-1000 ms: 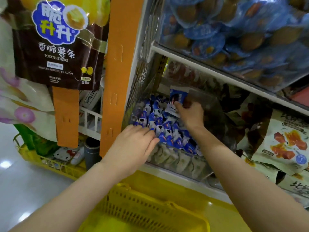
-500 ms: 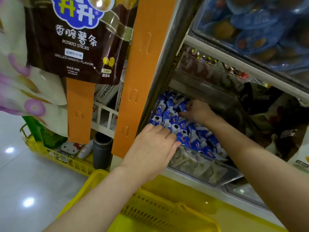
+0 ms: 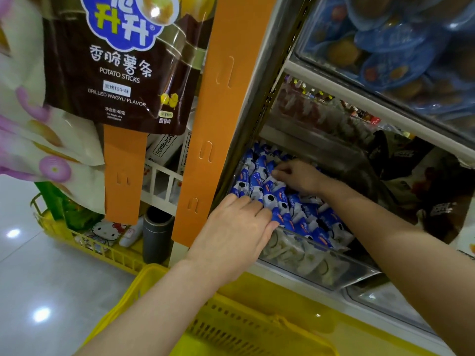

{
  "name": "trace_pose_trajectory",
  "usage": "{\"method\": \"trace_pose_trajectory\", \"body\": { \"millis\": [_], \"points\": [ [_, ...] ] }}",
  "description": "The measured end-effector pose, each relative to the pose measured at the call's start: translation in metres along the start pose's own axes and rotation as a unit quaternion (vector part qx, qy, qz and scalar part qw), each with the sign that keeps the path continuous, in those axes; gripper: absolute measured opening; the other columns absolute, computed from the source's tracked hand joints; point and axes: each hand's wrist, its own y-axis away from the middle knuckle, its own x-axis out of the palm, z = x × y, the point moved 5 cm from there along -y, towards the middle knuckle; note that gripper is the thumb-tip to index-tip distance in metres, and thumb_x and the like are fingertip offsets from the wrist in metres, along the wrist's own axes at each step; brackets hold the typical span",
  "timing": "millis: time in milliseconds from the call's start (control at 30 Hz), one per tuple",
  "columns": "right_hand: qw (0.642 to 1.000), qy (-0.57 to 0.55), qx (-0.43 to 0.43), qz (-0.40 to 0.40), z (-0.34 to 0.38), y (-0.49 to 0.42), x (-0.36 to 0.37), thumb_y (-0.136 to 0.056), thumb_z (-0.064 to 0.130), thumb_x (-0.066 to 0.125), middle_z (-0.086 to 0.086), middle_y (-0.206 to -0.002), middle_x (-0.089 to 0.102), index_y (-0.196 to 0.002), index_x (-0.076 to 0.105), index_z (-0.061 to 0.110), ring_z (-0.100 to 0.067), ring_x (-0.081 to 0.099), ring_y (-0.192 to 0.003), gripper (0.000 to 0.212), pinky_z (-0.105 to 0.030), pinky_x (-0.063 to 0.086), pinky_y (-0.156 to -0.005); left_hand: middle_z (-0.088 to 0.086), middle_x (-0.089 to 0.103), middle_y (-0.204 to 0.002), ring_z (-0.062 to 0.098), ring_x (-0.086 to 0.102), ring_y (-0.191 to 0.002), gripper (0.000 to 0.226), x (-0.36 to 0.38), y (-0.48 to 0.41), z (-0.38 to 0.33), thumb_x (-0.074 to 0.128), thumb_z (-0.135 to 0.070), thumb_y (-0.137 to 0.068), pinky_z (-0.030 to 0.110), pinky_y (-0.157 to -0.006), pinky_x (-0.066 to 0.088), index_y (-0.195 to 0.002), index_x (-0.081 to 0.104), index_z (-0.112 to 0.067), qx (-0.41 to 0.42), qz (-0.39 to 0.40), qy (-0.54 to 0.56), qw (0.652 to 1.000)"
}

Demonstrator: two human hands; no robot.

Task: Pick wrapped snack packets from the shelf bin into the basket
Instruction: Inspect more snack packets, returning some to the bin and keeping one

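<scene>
The left hand [image 3: 237,233] lay palm down at the near left corner of the clear plastic shelf bin [image 3: 316,263], fingers held together and flat, their tips resting on the small blue-and-white wrapped snack packets [image 3: 276,199]; it gripped nothing that could be seen. The right hand [image 3: 299,177] reached deeper into the same bin, knuckles up and fingers curled down among the packets at the back of the pile. Whether those fingers had closed on a packet could not be told, since the tips were buried in the wrappers.

The packets filled the bin in a crowded heap. Through its clear front wall, pale wrappers showed pressed against the plastic. The yellow plastic basket [image 3: 231,327] with its slotted wall sat directly below the bin, near the person's forearms, and no blue packets were visible in the part shown.

Just left of the bin stood an orange slotted display strip [image 3: 213,119], and beside it hung a dark brown potato sticks bag [image 3: 120,65]. Above the bin, a higher shelf held blue-wrapped round snacks [image 3: 401,50].
</scene>
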Motion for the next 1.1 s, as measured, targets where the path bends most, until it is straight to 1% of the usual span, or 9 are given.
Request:
{"method": "trace_pose_trajectory", "body": {
  "millis": [133, 267, 400, 567, 667, 733, 833, 900, 1100],
  "points": [
    [0.997, -0.04, 0.038, -0.057, -0.018, 0.003, -0.015, -0.097, 0.028, 0.044, -0.01, -0.107, 0.06, -0.116, 0.056, 0.011, -0.015, 0.051, -0.084, 0.028, -0.027, 0.036, -0.074, -0.004, 0.062, -0.071, 0.014, 0.054, -0.066, 0.042, 0.001, 0.0, 0.0, 0.026, -0.031, -0.094, 0.03, -0.067, 0.043, -0.08, 0.064, -0.02, -0.003, 0.0, 0.008, 1.0],
    [0.996, -0.027, 0.09, -0.005, -0.028, 0.001, -0.002, -0.094, 0.029, 0.052, -0.003, -0.076, 0.053, -0.105, 0.059, 0.003, -0.019, 0.052, -0.078, 0.03, -0.033, 0.045, -0.077, -0.004, 0.063, -0.071, 0.014, 0.055, -0.065, 0.042, 0.001, 0.001, 0.0, 0.027, -0.031, -0.094, 0.03, -0.066, 0.043, -0.081, 0.065, -0.019, -0.007, 0.005, 0.013, 1.0],
    [0.993, -0.012, 0.113, -0.005, -0.027, -0.002, -0.001, -0.091, 0.026, 0.056, -0.009, -0.087, 0.055, -0.101, 0.06, 0.002, -0.021, 0.054, -0.082, 0.026, -0.034, 0.049, -0.08, -0.003, 0.063, -0.071, 0.015, 0.055, -0.065, 0.042, 0.0, 0.0, -0.001, 0.027, -0.031, -0.094, 0.031, -0.066, 0.043, -0.081, 0.065, -0.018, -0.013, 0.022, 0.015, 1.0],
    [0.984, -0.069, 0.162, -0.01, -0.029, 0.007, -0.004, -0.089, 0.026, 0.06, -0.007, -0.075, 0.055, -0.085, 0.056, 0.007, -0.02, 0.057, -0.072, 0.019, -0.035, 0.053, -0.079, -0.003, 0.064, -0.075, 0.015, 0.055, -0.069, 0.044, -0.002, 0.002, -0.001, 0.024, -0.033, -0.095, 0.031, -0.07, 0.041, -0.085, 0.064, -0.018, -0.015, 0.047, 0.015, 0.999],
    [0.981, -0.104, 0.138, -0.084, -0.03, 0.023, -0.012, -0.091, 0.02, 0.057, -0.011, -0.086, 0.057, -0.088, 0.058, 0.002, -0.028, 0.059, -0.088, 0.017, -0.039, 0.05, -0.087, -0.003, 0.064, -0.091, 0.016, 0.053, -0.085, 0.044, -0.002, 0.002, -0.002, 0.02, -0.034, -0.097, 0.03, -0.082, 0.034, -0.097, 0.061, -0.02, -0.033, 0.075, 0.032, 0.996],
    [0.97, -0.139, 0.109, -0.166, -0.029, 0.039, -0.023, -0.093, 0.019, 0.054, -0.014, -0.098, 0.06, -0.107, 0.059, 0.0, -0.026, 0.059, -0.091, 0.025, -0.025, 0.048, -0.078, -0.006, 0.061, -0.103, 0.014, 0.048, -0.098, 0.034, -0.001, 0.004, -0.003, 0.025, -0.033, -0.099, 0.027, -0.09, 0.027, -0.106, 0.057, -0.022, -0.047, 0.077, 0.064, 0.994],
    [0.941, -0.172, 0.071, -0.281, -0.02, 0.073, -0.042, -0.093, 0.021, 0.054, -0.011, -0.098, 0.064, -0.11, 0.062, 0.003, -0.01, 0.053, -0.072, 0.026, -0.007, 0.038, -0.054, -0.008, 0.054, -0.117, 0.008, 0.04, -0.111, 0.026, -0.007, 0.011, -0.007, 0.033, -0.026, -0.099, 0.02, -0.098, 0.02, -0.116, 0.052, -0.022, -0.066, 0.051, 0.134, 0.987],
    [0.922, -0.205, 0.021, -0.327, -0.012, 0.096, -0.051, -0.091, 0.019, 0.058, -0.003, -0.09, 0.062, -0.11, 0.064, 0.004, -0.004, 0.051, -0.075, 0.026, -0.004, 0.037, -0.06, -0.012, 0.048, -0.123, -0.002, 0.033, -0.113, 0.028, -0.014, 0.017, -0.013, 0.036, -0.023, -0.098, 0.013, -0.099, 0.018, -0.123, 0.05, -0.023, -0.089, 0.025, 0.186, 0.978],
    [0.898, -0.35, -0.05, -0.261, 0.011, 0.171, -0.019, -0.086, 0.017, 0.064, 0.008, -0.083, 0.064, -0.103, 0.066, 0.013, 0.006, 0.058, -0.07, 0.018, -0.005, 0.044, -0.066, -0.015, 0.05, -0.113, -0.012, 0.048, -0.096, 0.023, -0.027, 0.031, -0.021, 0.046, -0.024, -0.095, 0.002, -0.08, 0.035, -0.117, 0.048, -0.028, -0.249, -0.057, 0.391, 0.884]
  ]
}}
